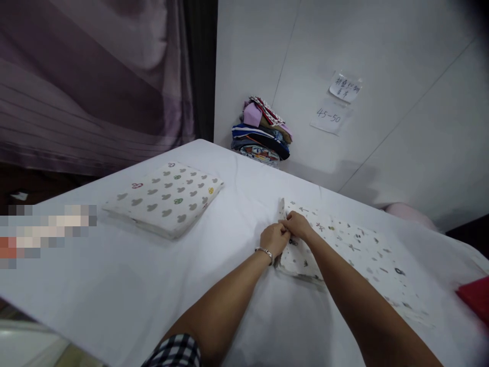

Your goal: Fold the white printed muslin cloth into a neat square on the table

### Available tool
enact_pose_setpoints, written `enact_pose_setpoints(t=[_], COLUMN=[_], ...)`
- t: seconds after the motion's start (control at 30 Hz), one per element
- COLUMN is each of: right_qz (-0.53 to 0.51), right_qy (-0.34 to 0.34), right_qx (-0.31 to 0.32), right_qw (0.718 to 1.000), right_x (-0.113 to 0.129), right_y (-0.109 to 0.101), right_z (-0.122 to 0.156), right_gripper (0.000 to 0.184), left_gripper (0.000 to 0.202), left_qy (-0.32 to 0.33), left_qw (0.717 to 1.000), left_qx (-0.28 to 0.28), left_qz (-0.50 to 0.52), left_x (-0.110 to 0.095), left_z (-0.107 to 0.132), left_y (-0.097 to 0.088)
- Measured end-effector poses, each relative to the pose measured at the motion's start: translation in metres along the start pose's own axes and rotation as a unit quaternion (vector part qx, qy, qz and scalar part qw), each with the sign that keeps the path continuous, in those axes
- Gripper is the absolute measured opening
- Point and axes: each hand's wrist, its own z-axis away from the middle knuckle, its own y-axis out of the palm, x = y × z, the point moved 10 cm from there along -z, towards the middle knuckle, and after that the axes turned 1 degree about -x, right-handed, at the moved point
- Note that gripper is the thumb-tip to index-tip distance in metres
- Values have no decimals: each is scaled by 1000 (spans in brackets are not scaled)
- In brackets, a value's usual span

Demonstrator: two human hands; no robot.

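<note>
A white cloth (353, 255) with small dark printed motifs lies on the white-covered table to the right. It looks folded in layers at its left end, while its right part spreads out flat. My left hand (274, 239), with a bracelet at the wrist, is closed on that left edge. Beside it, almost touching, my right hand (298, 225) pinches the same cloth from above. The fingertips of both hands are partly hidden by each other and by the fabric. To the left lies a folded white cloth (168, 196) with grey mushroom-like shapes, apart from both hands.
A stack of folded clothes (262, 132) sits beyond the table's far edge, by the white wall. Paper notes (327, 120) hang on that wall. A purple curtain (95, 76) is at the left. Something red (476, 300) lies at the right edge. A pixelated patch covers the far left.
</note>
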Motion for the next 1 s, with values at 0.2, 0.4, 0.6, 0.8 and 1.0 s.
enact_pose_setpoints(t=[0.2,0.4,0.6,0.8,1.0], right_qz=[11,-16,-24,-43,-39], right_qy=[25,26,30,30,10], right_qx=[-12,-11,-3,11,-10], right_qw=[1000,999,999,999,999], right_x=[-10,-16,-12,-14,-12], right_y=[-1,5,8,11,7], right_z=[1,4,3,3,5], right_gripper=[7,10,16,12,19], left_gripper=[26,23,17,20,25], left_qy=[-28,-14,-5,-7,-6], left_qw=[1000,998,995,994,990], left_qx=[4,-2,28,24,48], left_qz=[-9,-54,-98,-104,-134], left_x=[12,16,13,11,8], left_z=[-5,-8,-6,-4,-3], left_y=[-2,4,10,8,11])
